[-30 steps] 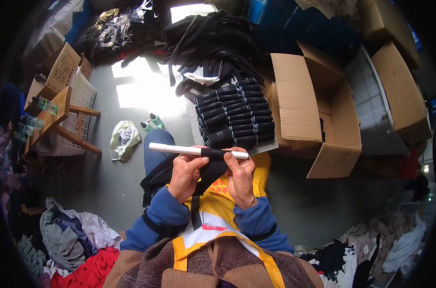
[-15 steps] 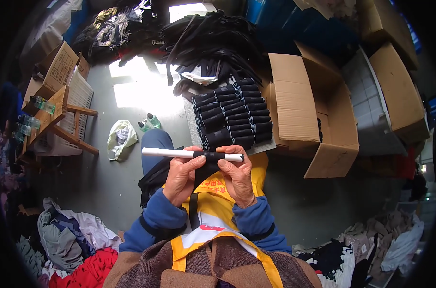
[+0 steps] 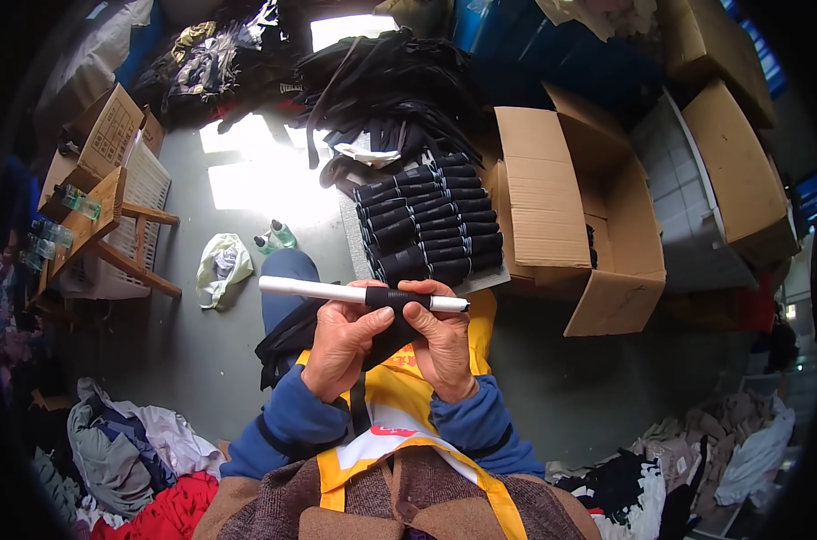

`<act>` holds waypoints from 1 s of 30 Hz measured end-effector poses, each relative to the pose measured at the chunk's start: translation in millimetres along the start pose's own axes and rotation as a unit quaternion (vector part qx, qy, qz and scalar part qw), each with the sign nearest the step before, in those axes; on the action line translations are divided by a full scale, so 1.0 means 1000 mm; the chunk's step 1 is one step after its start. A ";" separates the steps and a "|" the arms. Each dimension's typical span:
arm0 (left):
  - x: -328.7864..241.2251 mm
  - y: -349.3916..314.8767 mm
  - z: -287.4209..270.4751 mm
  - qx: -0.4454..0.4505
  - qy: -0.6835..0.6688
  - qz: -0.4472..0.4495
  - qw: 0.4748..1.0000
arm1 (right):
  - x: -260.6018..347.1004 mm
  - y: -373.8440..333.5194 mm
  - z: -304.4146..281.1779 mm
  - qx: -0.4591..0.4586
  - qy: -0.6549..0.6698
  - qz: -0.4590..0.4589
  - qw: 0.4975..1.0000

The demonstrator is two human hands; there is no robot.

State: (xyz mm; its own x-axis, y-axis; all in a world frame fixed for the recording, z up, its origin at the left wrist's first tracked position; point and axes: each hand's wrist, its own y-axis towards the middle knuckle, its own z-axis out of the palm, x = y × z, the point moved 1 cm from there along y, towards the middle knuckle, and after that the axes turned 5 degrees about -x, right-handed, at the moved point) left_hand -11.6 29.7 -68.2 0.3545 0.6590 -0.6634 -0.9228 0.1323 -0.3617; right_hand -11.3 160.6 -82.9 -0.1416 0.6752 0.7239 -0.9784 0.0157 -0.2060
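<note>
Rod, white, pinched by left hand and right hand, long axis running left to right, black cloth wrapped round it where they grip; right hand nearer the short bare end, left hand nearer the long one. Beyond, slightly right: rows of black rolled bundles, with an open carton farther right.

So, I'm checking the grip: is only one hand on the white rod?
No, the left hand and the right hand both hold the white rod, which has black fabric around it.
</note>
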 end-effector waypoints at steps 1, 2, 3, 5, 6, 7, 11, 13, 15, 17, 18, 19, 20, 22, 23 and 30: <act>0.001 -0.001 0.000 -0.001 -0.001 0.000 1.000 | 0.000 -0.001 0.001 0.005 0.001 0.001 1.000; 0.001 -0.001 -0.001 -0.012 -0.012 -0.004 1.000 | 0.001 -0.001 0.002 0.005 0.001 0.001 1.000; 0.001 -0.001 -0.001 -0.024 -0.023 -0.008 0.999 | 0.001 0.000 0.004 0.002 0.029 0.016 0.999; 0.002 -0.001 -0.003 -0.036 -0.035 -0.011 0.999 | 0.002 0.000 0.007 -0.005 0.087 0.047 0.995; 0.002 -0.001 -0.003 -0.034 -0.026 -0.002 0.999 | 0.001 0.001 0.006 -0.004 0.087 0.047 0.995; 0.002 -0.001 -0.003 -0.032 -0.018 0.006 0.999 | -0.001 0.002 0.003 -0.001 0.094 0.057 0.994; 0.002 -0.003 -0.001 -0.027 0.018 0.006 0.999 | -0.015 0.004 -0.017 -0.001 0.084 0.077 0.993; 0.002 -0.002 -0.003 -0.027 0.032 0.005 0.999 | -0.017 0.006 -0.018 -0.008 0.039 0.078 0.996; 0.005 0.001 -0.012 -0.029 0.040 -0.012 0.999 | -0.018 0.006 -0.018 -0.014 0.038 0.063 0.997; 0.005 0.001 -0.012 -0.031 0.044 -0.022 0.998 | -0.017 0.004 -0.014 -0.030 0.035 0.034 0.998; 0.003 0.000 -0.007 -0.028 0.023 -0.022 0.999 | -0.014 0.003 -0.011 -0.030 0.035 0.034 0.998; 0.000 -0.001 -0.003 -0.026 0.002 -0.023 0.999 | -0.010 0.003 -0.007 -0.022 0.045 0.039 0.998; -0.001 -0.002 -0.001 -0.024 -0.020 -0.023 0.999 | -0.005 0.003 -0.002 -0.013 0.055 0.044 0.997; 0.002 -0.001 -0.004 -0.026 -0.016 -0.023 0.999 | -0.006 0.004 -0.003 -0.004 0.065 0.048 0.997; 0.003 0.000 -0.005 -0.028 -0.013 -0.024 0.999 | -0.011 0.005 -0.008 -0.004 0.079 0.067 0.995; 0.006 0.005 -0.012 -0.020 0.047 -0.029 0.998 | -0.017 0.008 -0.020 -0.035 0.067 0.069 0.995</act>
State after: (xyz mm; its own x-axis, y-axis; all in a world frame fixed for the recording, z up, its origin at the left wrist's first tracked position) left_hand -12.5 25.7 -81.9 0.4220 0.5780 -0.6984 -0.8941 0.1377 -0.4263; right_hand -13.7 164.0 -109.4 -0.2472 0.7666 0.5927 -0.9379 -0.0358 -0.3450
